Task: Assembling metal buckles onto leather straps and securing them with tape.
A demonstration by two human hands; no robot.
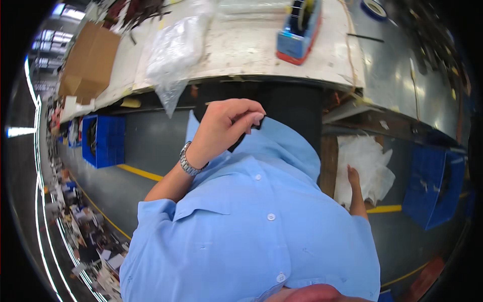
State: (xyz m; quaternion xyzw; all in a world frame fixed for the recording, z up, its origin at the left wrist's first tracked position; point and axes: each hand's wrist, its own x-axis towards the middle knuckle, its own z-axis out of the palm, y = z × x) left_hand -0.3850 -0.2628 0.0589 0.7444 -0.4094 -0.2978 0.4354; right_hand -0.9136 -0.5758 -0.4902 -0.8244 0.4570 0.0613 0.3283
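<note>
My left hand (229, 123) is raised in front of my light blue shirt, a metal watch on its wrist. Its fingers curl in and the thumb presses against them. A small dark patch (257, 125) shows at the fingertips, but I cannot make out whether it is a held thing or the dark trousers behind. My right hand (353, 176) hangs low at my right side, in front of white plastic sheeting (375, 161). It is foreshortened, and its fingers are too hidden to read; whether it touches the sheeting is unclear.
Ahead is a white-topped workbench (241, 48) bearing a clear plastic bag (178, 45), a blue tape dispenser (297, 40) and a cardboard box (90, 60). At right are a metal table (387, 60) and tape roll (374, 9). Blue bins (108, 141) stand on the floor both sides.
</note>
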